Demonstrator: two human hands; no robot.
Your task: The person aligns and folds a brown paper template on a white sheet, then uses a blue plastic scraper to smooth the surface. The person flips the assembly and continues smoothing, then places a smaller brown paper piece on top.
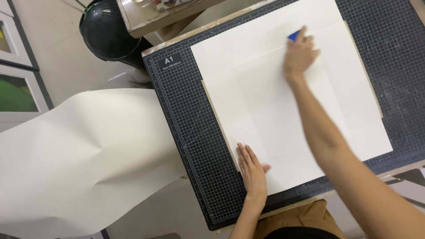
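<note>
We have a large white sheet (283, 102) lying flat on the gridded cutting mat (186, 132), and we take the mat as our landmark: the sheet covers most of the mat's middle and far part, leaving the mat's left margin bare. Our left hand (252, 170) lies flat, fingers together, pressing the sheet's near left corner beside that margin. Our right hand (301, 53) is closed around a small blue tool (293, 36) pressed on the sheet toward the mat's far edge. We judge the sheet light, thin and easily creased, apt to slide on the mat, so flat palm pressure suits it better than pinching. A loose paper roll (84, 155) hangs off the mat's left side.
</note>
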